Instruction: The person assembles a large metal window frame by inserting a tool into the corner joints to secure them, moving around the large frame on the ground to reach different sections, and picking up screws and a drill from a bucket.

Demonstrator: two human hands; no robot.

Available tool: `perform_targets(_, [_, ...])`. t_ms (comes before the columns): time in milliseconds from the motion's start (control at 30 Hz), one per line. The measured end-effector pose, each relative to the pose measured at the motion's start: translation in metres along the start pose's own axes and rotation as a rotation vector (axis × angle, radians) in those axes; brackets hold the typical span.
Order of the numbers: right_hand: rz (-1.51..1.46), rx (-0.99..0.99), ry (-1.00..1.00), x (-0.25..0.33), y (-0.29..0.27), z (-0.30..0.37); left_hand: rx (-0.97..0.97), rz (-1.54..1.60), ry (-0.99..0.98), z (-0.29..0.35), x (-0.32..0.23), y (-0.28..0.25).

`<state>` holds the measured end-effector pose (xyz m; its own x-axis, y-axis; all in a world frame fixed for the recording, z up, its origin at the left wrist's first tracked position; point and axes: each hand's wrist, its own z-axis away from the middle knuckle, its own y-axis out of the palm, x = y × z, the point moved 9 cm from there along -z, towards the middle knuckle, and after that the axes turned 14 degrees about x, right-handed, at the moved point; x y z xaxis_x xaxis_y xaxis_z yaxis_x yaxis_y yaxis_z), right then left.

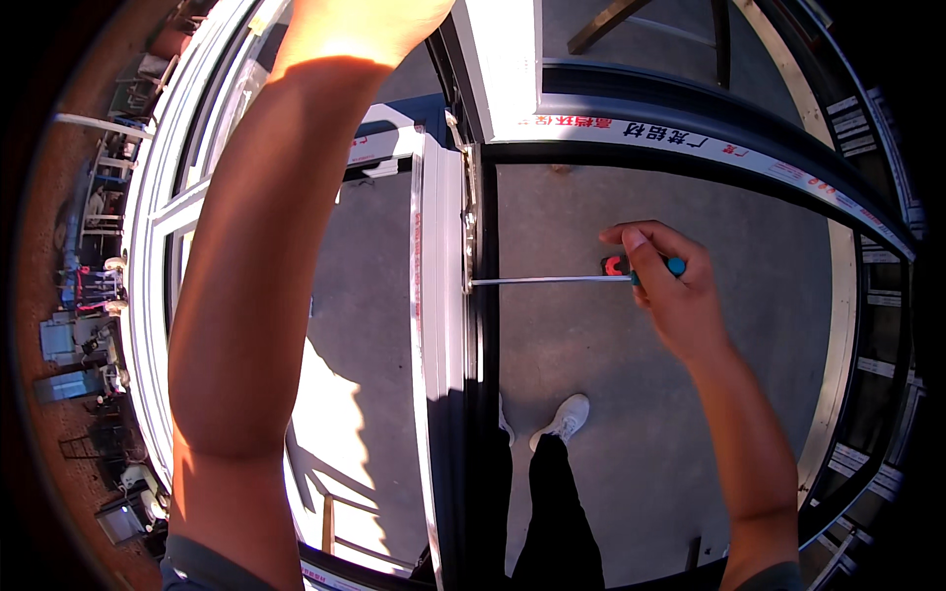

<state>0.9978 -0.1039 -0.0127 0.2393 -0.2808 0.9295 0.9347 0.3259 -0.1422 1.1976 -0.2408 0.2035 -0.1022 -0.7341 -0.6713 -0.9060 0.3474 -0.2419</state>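
My right hand [678, 281] is closed round the teal handle of a screwdriver [552, 280]. Its long thin shaft lies level, pointing left. The tip meets the metal hardware strip [469, 231] along the edge of a white and dark window sash [445, 325]. Beside my curled fingers shows a small red and black object [615, 266]; I cannot tell whether it is held or lies beyond. My left arm reaches up across the left side. Only the wrist and base of my left hand [394, 15] show at the top edge, with its fingers out of sight.
A film-covered frame bar [670, 136] crosses the upper right, with a white post [507, 69] joining it. More white frames [163, 246] stand at left. My legs and a white shoe [564, 419] are below on the grey floor. Stacked profiles [857, 128] sit far right.
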Motion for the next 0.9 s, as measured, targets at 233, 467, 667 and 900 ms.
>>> perform_targets(233, [0.014,-0.02,-0.116,-0.007,-0.002,-0.006,-0.013,-0.002,0.003,0.003,-0.002,-0.001])
perform_targets(467, [0.098,-0.091,-0.41,-0.007,-0.005,-0.013,-0.019,0.001,0.004,0.008,0.0,-0.003])
perform_targets(667, [0.323,-0.157,-0.664,0.013,-0.005,-0.001,-0.021,-0.008,0.007,0.008,-0.002,-0.003])
perform_targets(900, [0.401,-0.247,-0.777,0.018,-0.004,0.007,-0.002,0.011,0.009,0.003,0.001,0.003])
